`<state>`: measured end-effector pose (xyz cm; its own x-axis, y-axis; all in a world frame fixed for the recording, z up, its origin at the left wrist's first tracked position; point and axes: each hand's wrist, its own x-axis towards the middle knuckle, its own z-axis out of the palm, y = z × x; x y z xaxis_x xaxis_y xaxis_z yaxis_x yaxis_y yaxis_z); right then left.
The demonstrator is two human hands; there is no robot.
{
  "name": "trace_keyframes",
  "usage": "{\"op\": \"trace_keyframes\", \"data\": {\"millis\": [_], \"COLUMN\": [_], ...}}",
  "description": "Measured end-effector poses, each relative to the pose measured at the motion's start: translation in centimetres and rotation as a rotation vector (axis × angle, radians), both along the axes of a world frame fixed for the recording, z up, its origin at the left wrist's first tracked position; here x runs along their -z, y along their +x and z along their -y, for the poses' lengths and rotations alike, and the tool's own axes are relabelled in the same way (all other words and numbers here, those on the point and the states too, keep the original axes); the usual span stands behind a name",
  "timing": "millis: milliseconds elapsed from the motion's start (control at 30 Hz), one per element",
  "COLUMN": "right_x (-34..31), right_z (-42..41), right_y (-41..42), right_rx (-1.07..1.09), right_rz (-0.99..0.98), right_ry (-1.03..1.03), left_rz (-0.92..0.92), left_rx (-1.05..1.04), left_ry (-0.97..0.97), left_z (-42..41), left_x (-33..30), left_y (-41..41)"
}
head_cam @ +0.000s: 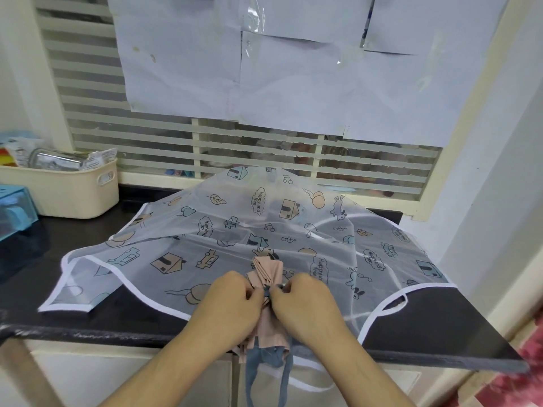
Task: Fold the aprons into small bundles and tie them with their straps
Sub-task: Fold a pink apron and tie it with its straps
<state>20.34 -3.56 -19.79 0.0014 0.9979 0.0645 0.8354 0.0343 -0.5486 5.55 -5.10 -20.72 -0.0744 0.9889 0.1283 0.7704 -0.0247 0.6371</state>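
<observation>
We've got the pink apron bundle [266, 277] folded narrow at the near edge of the black counter [440, 327], sitting on top of the see-through printed apron [235, 230]. Our left hand [232, 301] and right hand [308, 304] are both pinching the blue-grey strap [268, 290] right at the knot. Honest worry: the printed apron looks slippery, so if we yank the knot unevenly the bundle could slide off the edge or fan open. The loose strap ends dangling below could snag too.
</observation>
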Motion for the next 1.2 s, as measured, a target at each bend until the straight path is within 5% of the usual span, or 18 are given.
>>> {"op": "trace_keyframes", "data": {"millis": [100, 200, 300, 567, 733, 967, 1133, 1200], "right_x": [-0.3, -1.5, -2.7, -2.9, -4.5, -10.1, -13.1, -13.9], "right_z": [0.1, 1.0, 2.6, 6.7, 9.1, 13.2, 15.6, 16.1], "right_y": [-0.1, 0.2, 0.5, 3.1, 5.0, 5.5, 3.6, 3.3], "right_rx": [-0.045, -0.110, -0.248, -0.278, -0.384, -0.680, -0.769, -0.685], "right_rz": [-0.147, -0.410, -0.662, -0.758, -0.670, -1.305, -1.065, -0.896], "right_ry": [0.008, 0.132, 0.040, -0.301, -0.272, -0.271, -0.069, 0.052], "left_rz": [0.180, 0.673, 1.059, 1.060, 1.041, 0.825, 0.667, 0.594], "left_rx": [-0.034, -0.027, 0.062, -0.067, -0.182, -0.057, 0.163, 0.152], "left_ry": [-0.091, -0.140, -0.187, 0.080, 0.140, -0.066, -0.390, -0.350], "left_z": [0.1, 1.0, 2.3, 4.1, 5.5, 8.3, 10.9, 11.5], "left_x": [-0.3, -1.9, -3.4, -4.4, -4.6, -4.4, -7.5, -8.4], "left_y": [0.4, 0.1, -0.4, -2.3, -3.3, -2.8, -1.2, -0.8]}}
